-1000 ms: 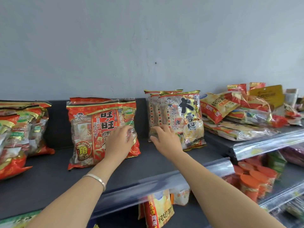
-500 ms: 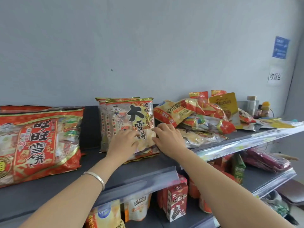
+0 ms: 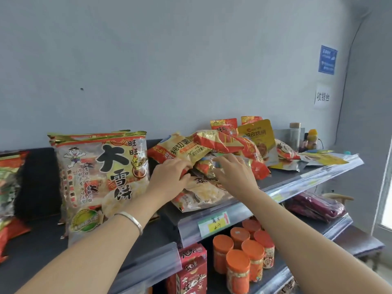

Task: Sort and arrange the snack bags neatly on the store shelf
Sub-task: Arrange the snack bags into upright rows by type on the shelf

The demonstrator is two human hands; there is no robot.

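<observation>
A large rice-cracker bag [image 3: 101, 177] stands upright on the dark left shelf [image 3: 42, 247]. To its right, a loose pile of snack bags lies on the higher shelf [image 3: 286, 183]. My left hand [image 3: 169, 179] grips the lower edge of a yellow chip bag [image 3: 184, 148] in that pile. My right hand [image 3: 233, 175] reaches in beside it, fingers and thumb around a small red-and-gold bag [image 3: 204, 167]. A flat rice-cracker bag [image 3: 203, 194] lies under both hands. A long red-gold bag [image 3: 224, 141] and a yellow pouch [image 3: 256, 134] sit behind.
A red bag [image 3: 8, 187] shows at the far left edge. Below the upper shelf are orange-lidded jars [image 3: 239, 262], red boxes [image 3: 191, 270] and purple bags [image 3: 316, 206]. A price label [image 3: 214, 223] hangs on the shelf rail. The grey wall is close behind.
Both hands left the upright rice-cracker bag and moved right into the loose pile. The view swung right with them.
</observation>
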